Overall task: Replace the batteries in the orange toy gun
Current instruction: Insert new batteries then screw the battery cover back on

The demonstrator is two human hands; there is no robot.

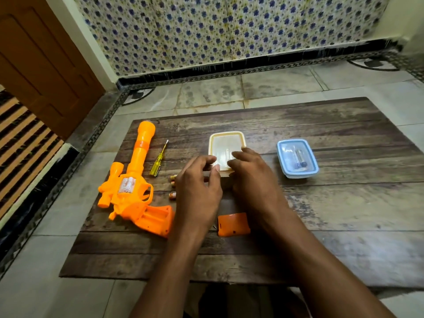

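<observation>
Wood-grain matting point(332, 214) covers the middle of a grey tiled floor point(252, 88), with a cloth printed in blue flowers point(229, 31) hanging along the far wall and a brown wooden door point(41, 65) at the left.

One orange toy gun point(135, 180) lies on the mat's left side, barrel pointing away from the person, its grip nearest them with the battery bay open and showing bare ribs. One orange battery cover point(233, 224) lies apart from it, near the middle of the mat, between the two forearms. One yellow-handled screwdriver point(158, 159) lies just right of the barrel. The ends of batteries point(172, 195) show just right of the gun's trigger guard; at least two, the rest hidden behind the left hand point(198, 189).

Two small plastic boxes stand on the mat. The cream-lidded box point(227, 144) is in the middle, and both hands are at its near edge. The left hand's fingers curl, thumb and forefinger close at the lid's near left corner. The right hand point(252, 180) rests its fingertips on the lid. Whether either hand actually grips the lid, I cannot tell. The blue-rimmed box point(297, 158) stands well to the right, closed, with dark cylindrical items inside.
</observation>
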